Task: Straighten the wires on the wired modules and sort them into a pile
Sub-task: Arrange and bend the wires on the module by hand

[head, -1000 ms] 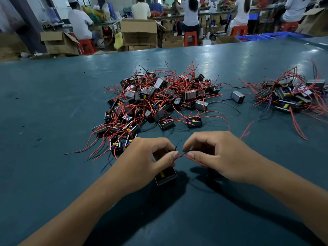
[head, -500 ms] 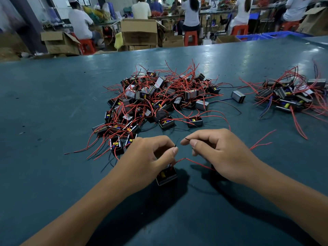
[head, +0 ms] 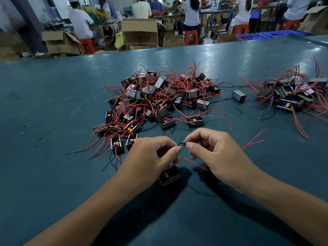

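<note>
There is 1 view only, from the worker's head, looking forward and down across the table (head: 53, 121). It sits close over the left hand (head: 150, 157) and right hand (head: 218, 155), both low in the centre. The wide lens bends the table's far edge and takes in the workshop behind it.

The table (head: 53, 107) is dark teal. The held module (head: 169, 176) is black with a yellow part inside; its wires (head: 193, 163) are red and black. Both piles (head: 159, 98) show black modules, red wires. Stools (head: 191, 37) are red.
</note>
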`<state>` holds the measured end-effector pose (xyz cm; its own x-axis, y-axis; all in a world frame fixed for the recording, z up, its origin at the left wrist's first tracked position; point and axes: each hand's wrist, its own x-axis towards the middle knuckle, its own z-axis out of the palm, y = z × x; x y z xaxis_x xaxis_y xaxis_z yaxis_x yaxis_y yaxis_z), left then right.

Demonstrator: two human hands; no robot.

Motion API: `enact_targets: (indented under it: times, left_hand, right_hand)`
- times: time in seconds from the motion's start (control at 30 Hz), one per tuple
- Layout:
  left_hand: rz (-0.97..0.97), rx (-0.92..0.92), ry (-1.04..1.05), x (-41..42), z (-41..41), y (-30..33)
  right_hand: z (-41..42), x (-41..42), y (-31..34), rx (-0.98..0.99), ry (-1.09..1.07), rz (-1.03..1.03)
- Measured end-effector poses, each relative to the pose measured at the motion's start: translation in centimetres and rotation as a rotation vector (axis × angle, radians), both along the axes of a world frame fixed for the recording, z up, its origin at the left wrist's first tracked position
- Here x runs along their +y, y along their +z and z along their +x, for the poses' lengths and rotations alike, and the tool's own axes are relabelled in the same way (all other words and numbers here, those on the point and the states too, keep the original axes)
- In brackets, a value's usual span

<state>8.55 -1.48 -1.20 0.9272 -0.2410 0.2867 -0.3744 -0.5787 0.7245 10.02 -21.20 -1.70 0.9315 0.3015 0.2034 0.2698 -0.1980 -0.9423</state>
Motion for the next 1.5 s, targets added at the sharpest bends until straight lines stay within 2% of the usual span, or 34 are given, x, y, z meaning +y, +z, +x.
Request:
enact_targets:
  times: [0.87,1.27,1.5]
  left_hand:
    - [-0.020,-0.015,-0.013,-0.40,-0.41,-0.06]
    - [-0.138,0.039,-0.021,-0.35,-0.26,-0.37]
    - [-0.125,0.033,-0.021,-0.54,-0.39,-0.18]
  right_hand:
    - [-0.36,0.48,0.06,0.020,-0.022,0.064]
    - [-0.29,0.45,-0.11,0.012,-0.018,0.066]
    - [-0.25,0.50,-0.06,0.012,-0.011,0.076]
